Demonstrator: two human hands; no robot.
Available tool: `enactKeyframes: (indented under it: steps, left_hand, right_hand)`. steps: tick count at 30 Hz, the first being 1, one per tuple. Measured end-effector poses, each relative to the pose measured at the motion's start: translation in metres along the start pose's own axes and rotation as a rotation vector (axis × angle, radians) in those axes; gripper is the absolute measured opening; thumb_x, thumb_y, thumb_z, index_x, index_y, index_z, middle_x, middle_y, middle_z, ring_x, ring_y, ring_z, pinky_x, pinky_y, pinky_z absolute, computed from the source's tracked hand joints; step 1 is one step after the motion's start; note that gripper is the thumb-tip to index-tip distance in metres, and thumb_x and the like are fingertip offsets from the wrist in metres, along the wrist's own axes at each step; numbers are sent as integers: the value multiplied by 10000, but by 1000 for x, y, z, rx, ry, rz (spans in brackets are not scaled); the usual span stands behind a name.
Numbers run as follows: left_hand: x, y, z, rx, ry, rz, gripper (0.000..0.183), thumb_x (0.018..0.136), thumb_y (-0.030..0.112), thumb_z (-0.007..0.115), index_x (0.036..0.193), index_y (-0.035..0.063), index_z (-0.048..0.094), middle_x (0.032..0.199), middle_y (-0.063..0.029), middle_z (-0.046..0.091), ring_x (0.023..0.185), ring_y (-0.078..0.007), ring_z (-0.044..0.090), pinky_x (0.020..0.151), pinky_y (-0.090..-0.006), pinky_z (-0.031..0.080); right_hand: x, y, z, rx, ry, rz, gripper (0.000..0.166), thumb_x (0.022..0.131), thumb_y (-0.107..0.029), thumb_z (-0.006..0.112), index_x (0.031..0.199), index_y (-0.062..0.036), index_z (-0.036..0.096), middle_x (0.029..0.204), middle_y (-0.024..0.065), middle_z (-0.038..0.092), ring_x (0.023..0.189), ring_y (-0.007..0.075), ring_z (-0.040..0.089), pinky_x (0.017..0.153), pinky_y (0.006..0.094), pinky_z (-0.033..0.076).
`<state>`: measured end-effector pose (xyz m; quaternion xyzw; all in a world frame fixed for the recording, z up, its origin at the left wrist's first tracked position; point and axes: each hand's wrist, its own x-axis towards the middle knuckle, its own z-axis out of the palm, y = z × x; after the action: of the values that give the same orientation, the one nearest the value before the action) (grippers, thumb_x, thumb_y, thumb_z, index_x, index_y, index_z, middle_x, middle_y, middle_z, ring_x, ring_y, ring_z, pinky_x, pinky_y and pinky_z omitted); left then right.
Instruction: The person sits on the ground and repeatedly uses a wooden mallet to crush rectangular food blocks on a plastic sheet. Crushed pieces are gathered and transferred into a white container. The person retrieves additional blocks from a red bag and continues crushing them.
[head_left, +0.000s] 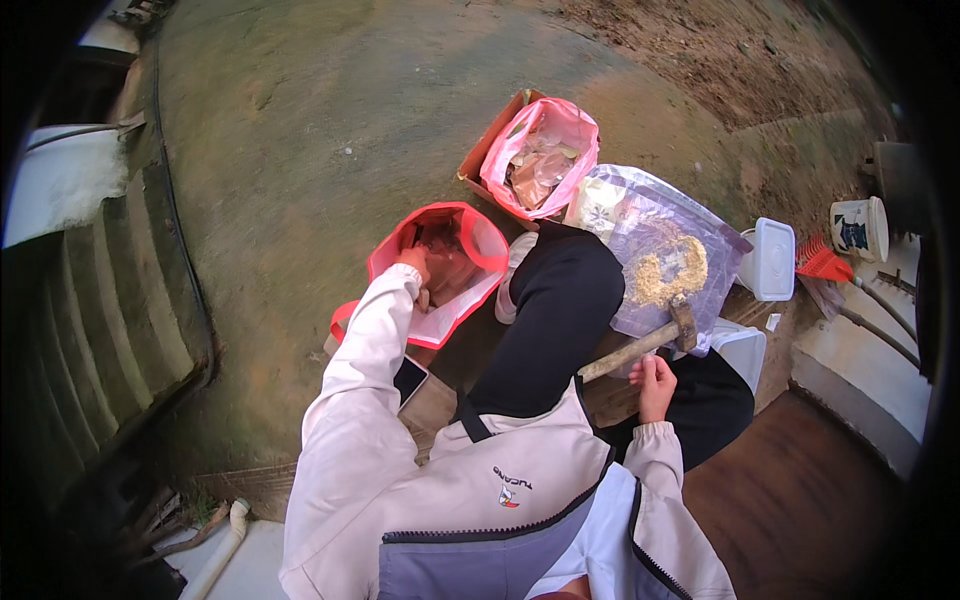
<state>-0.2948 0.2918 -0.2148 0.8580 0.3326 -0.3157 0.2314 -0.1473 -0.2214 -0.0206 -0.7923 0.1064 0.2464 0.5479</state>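
My left hand (416, 264) reaches into an open red bag (478, 300) with a pale lining; its fingers are partly hidden among the bag's contents. My right hand (654, 384), fingers curled, is beside the wooden handle of a hammer (630, 351). Whether it holds anything small cannot be told. The hammer's head rests at the edge of a clear and purple plastic bag or sheet (630, 232). Yellow crumbly material (675, 277) is spread on that plastic in a rough ring. Beyond my knee, a pink plastic bag (499, 169) holds brownish, translucent pieces.
A cardboard box (480, 150) surrounds part of the pink bag. White plastic containers (772, 259) stand at the right, near a red rake head (821, 256) and a white bucket (859, 229). A dark-screened phone or tablet (409, 379) lies beside my left forearm. A black hose (176, 232) runs along the left.
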Motion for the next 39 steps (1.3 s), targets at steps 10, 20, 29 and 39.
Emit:
enactKeyframes:
  steps: [10,20,29,39]
  left_hand:
    - [-78,36,3,31,-109,33,438,763,27,614,1185,133,659,1097,-216,695,1058,-432,655,928,-485,539]
    - [-54,8,-13,-187,-5,47,415,765,53,621,1175,104,669,1175,-224,675,1129,-402,635,958,-469,519]
    - [41,22,48,-315,-20,-23,412,796,215,605,1161,47,697,1279,-247,622,1196,-378,606,1008,-424,486]
    - [105,16,90,-264,-141,-28,517,893,392,539,1354,159,573,1432,-150,538,1363,-319,466,1119,-394,392]
  right_hand:
    - [-9,6,-11,23,-10,-13,253,1019,-244,586,971,-14,678,781,34,669,617,96,623,561,226,504]
    - [-6,10,-10,57,-24,11,264,1019,-261,586,973,-16,673,784,33,664,623,102,623,556,229,498]
    - [-2,6,-6,-8,-34,78,258,1017,-228,586,960,6,681,794,50,675,627,110,628,563,236,508]
    - [2,-3,-6,-86,-19,163,246,1015,-240,593,976,-14,682,798,40,680,631,96,623,574,224,507]
